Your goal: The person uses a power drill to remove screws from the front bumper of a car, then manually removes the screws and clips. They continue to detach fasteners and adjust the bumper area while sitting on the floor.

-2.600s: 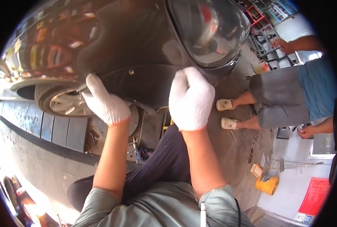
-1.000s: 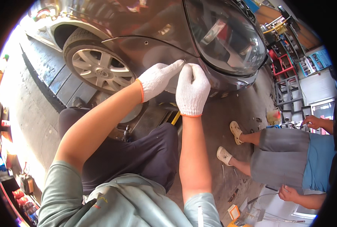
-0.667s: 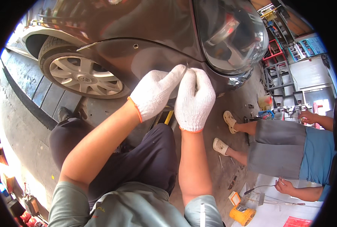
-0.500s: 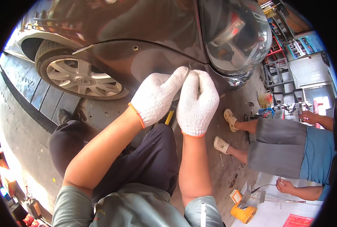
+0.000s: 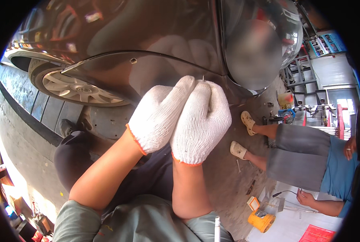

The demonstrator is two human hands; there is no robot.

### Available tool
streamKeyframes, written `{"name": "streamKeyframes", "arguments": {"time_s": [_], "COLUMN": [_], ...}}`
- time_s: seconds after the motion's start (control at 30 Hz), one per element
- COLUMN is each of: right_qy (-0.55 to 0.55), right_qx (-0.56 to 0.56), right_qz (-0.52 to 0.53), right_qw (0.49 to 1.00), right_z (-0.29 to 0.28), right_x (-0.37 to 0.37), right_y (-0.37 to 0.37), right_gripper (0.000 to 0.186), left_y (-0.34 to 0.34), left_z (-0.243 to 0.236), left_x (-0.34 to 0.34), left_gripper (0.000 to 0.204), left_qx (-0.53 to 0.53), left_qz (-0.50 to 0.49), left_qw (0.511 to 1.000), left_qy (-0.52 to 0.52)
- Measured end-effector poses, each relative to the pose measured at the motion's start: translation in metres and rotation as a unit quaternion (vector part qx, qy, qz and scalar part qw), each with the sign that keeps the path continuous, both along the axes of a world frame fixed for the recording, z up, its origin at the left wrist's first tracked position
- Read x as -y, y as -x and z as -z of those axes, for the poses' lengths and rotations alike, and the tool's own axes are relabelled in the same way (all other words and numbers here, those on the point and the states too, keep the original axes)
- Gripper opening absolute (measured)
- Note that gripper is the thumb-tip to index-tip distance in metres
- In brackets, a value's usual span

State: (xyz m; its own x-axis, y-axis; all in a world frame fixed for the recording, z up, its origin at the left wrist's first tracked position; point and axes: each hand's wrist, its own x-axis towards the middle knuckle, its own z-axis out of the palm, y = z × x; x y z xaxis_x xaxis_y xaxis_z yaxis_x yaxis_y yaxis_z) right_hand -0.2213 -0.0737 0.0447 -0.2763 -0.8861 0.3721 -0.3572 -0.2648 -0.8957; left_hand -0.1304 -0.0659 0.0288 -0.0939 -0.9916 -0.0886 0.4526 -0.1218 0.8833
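Note:
My left hand [image 5: 155,115] and my right hand [image 5: 204,125], both in white knit gloves with orange cuffs, press together in front of a dark brown car bumper [image 5: 119,72]. A thin pointed metal piece [image 5: 203,78] pokes up from the fingertips of my right hand; its lower part is hidden in the glove. The fingers of my left hand are closed beside it, and whatever they grip is out of sight. Above the hands runs the curved seam between bumper and fender. A small hole [image 5: 133,61] marks the bumper to the left, and the headlight [image 5: 295,36] sits to the right.
The front wheel [image 5: 82,89] is at the left. On the right stands another person in grey shorts [image 5: 299,157], holding a thin dark cable-like tool [image 5: 285,192]. A yellow bucket [image 5: 261,222] and a spanner [image 5: 238,165] lie near that person. Metal racks [image 5: 303,76] stand farther back.
My right hand has come left against my left hand, closing the gap between the wrists. More of the thin metal tip shows. The other person's far hand has moved in toward the body.

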Motion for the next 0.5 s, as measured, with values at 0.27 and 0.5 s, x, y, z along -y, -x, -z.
{"name": "streamKeyframes", "arguments": {"time_s": [0.27,0.5], "right_qy": [0.007,0.131], "right_qx": [0.023,-0.051], "right_qz": [-0.027,-0.069], "right_qw": [0.999,0.988], "right_z": [-0.001,0.015], "right_x": [0.003,0.017], "right_y": [0.002,0.016], "right_gripper": [0.019,0.014], "left_y": [0.003,0.004], "left_z": [0.005,0.013], "left_x": [-0.002,0.001], "left_gripper": [0.052,0.062], "left_qx": [0.108,0.158], "left_qz": [-0.053,-0.044], "left_qw": [0.993,0.986], "left_qy": [0.015,-0.025]}}
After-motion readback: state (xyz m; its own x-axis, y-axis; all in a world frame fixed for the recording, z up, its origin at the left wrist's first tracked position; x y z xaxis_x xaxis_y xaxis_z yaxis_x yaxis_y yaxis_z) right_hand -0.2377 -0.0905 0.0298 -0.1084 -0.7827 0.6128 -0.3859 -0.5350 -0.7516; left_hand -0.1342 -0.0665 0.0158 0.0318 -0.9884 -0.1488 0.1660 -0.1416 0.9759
